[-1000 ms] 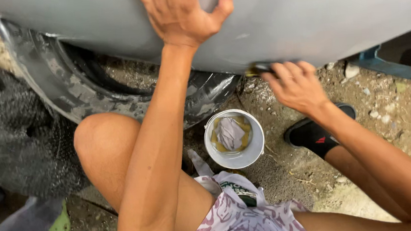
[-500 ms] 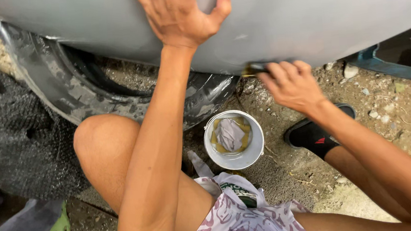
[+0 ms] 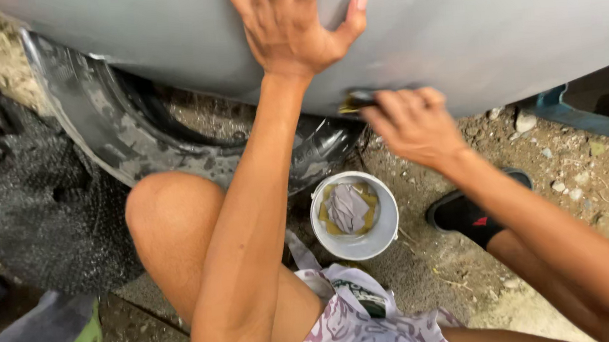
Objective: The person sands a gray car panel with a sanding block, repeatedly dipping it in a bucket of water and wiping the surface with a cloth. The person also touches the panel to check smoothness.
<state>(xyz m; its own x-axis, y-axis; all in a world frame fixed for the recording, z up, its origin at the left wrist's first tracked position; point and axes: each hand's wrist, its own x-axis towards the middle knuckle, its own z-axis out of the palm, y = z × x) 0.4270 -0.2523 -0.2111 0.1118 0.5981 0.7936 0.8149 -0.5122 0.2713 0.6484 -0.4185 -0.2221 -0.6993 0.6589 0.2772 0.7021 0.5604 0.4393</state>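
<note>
Left hand (image 3: 293,29) is lying flat and spread wide on the grey car panel (image 3: 494,22), holding nothing. Right hand (image 3: 412,124) is gripping a small sanding block (image 3: 353,103) against the panel's lower edge. Most of the panel is looking matte already; the bottom edge seems unfinished. White bucket (image 3: 354,217) is sitting near, below.

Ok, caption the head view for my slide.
Left hand braced on grey car panel, right hand rubbing its lower edge above a bucket.

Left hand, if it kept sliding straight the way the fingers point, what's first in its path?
Only more of the grey panel. The left hand lies flat on it, fingers pointing to the top edge of the view; nothing else shows ahead, though the picture cuts off there.
</note>
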